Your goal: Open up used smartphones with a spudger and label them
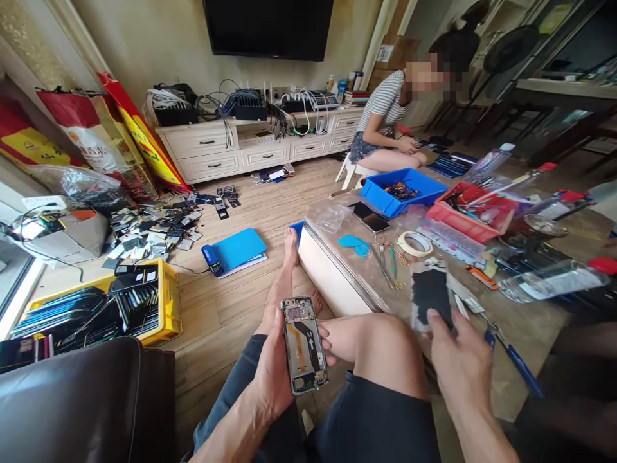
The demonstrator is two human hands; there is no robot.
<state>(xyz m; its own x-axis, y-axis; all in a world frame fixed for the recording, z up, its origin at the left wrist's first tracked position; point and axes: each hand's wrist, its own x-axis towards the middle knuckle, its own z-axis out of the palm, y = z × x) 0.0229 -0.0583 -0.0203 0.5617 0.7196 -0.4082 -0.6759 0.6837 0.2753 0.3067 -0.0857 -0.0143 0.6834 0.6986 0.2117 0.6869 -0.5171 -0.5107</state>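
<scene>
My left hand (272, 370) is wrapped round an opened smartphone (304, 344), with its inside facing up. An orange flex cable and a black strip marked with an M and an arrow show in its frame. My right hand (460, 354) grips a flat phone battery (430, 294), black in the middle with ragged silvery edges, between thumb and fingers above the low table (357, 280). Close by on the table lie tweezers (380, 265), a green-handled tool (393, 258), a roll of masking tape (415, 244), an orange cutter (482, 278) and blue-handled pliers (518, 363).
A blue bin (402, 193) and a red bin (475, 209) stand at the table's far side; a clear bottle (554, 281) lies at right. Another person (385, 122) sits beyond. Left are a yellow crate (168, 302) of phone parts and a pile of batteries (154, 228).
</scene>
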